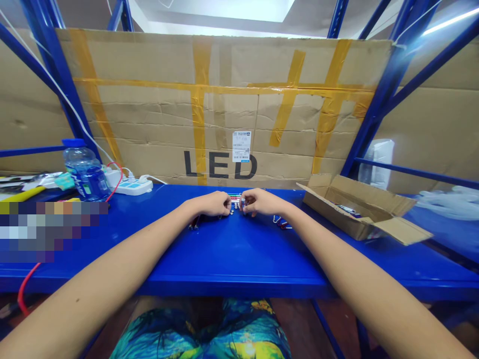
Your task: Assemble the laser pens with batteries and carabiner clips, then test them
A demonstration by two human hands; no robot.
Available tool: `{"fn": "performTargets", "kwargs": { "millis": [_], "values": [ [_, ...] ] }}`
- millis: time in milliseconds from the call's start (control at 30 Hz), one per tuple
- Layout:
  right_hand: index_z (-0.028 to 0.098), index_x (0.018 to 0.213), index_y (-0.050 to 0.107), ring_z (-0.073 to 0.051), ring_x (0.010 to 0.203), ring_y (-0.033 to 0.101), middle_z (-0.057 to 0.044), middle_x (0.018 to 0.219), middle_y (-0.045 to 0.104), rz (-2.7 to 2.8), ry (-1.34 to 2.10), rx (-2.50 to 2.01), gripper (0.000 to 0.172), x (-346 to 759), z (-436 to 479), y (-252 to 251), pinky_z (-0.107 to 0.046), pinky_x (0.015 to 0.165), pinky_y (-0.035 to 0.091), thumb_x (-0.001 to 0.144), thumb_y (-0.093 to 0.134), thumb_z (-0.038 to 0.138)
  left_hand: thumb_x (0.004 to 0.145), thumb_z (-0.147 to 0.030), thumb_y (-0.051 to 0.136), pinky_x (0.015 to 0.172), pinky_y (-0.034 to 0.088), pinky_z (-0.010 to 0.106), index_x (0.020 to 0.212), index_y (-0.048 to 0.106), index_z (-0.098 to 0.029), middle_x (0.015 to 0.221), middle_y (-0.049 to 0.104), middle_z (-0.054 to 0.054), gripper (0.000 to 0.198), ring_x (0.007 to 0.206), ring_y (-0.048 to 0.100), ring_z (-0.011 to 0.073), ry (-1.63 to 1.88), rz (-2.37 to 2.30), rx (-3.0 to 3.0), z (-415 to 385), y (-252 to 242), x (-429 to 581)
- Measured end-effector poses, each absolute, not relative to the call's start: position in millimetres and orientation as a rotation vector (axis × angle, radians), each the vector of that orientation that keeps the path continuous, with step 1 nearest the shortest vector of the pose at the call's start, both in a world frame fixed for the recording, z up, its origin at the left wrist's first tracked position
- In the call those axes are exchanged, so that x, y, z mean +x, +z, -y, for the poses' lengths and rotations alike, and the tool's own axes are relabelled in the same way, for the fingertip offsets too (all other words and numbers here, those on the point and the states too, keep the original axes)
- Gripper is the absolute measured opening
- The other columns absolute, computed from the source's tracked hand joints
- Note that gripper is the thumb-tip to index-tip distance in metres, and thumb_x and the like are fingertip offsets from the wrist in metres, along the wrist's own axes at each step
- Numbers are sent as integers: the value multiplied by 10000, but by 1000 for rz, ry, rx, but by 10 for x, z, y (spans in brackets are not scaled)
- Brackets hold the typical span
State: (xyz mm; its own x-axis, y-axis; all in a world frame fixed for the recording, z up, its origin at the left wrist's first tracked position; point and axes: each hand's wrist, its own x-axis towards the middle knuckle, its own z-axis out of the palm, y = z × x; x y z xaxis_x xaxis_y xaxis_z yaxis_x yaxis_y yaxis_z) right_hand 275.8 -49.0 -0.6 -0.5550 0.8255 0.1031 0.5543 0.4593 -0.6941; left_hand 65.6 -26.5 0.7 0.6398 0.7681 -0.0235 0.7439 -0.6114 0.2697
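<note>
Over the back middle of the blue table, my left hand [214,204] has its fingers curled closed at the tips. Whatever it pinches is hidden. Facing it across a narrow gap, my right hand [262,201] pinches a small bluish-silver piece [243,203], too small to name. Small round silvery pieces [232,212] lie on the table between the hands. Just behind them is a row of colored, slender pieces [234,197], partly covered by my fingers. Dark red pieces with metal ends [193,224] lie below my left wrist. Clip-like loops [281,223] rest by my right wrist.
An open cardboard box [337,212] with metallic items inside stands at right. At left are a blue-capped bottle [85,172], a white power strip [135,186] and a red cable [27,284]. Behind the blue table [232,259] stands a large taped carton [157,119] between blue shelf posts.
</note>
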Motion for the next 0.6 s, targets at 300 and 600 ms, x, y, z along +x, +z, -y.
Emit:
{"fn": "performTargets", "kwargs": {
  "millis": [300,600],
  "values": [
    [156,819,625,-141,712,616,-33,804,676,2240,873,-1127,67,2748,464,-42,-264,631,527,763,591,142,849,-247,510,689,423,261,932,679,-179,876,714,46,201,779,614,158,773,-1123,2815,386,96,685],
    [168,875,593,-165,704,662,-17,718,625,2022,1132,-1061,91,2722,513,0,-292,635,576,816,574,101,904,-204,484,779,461,291,1001,689,-163,966,724,70,230,865,647,176,952,-934,2961,461,66,808]
  ]
}}
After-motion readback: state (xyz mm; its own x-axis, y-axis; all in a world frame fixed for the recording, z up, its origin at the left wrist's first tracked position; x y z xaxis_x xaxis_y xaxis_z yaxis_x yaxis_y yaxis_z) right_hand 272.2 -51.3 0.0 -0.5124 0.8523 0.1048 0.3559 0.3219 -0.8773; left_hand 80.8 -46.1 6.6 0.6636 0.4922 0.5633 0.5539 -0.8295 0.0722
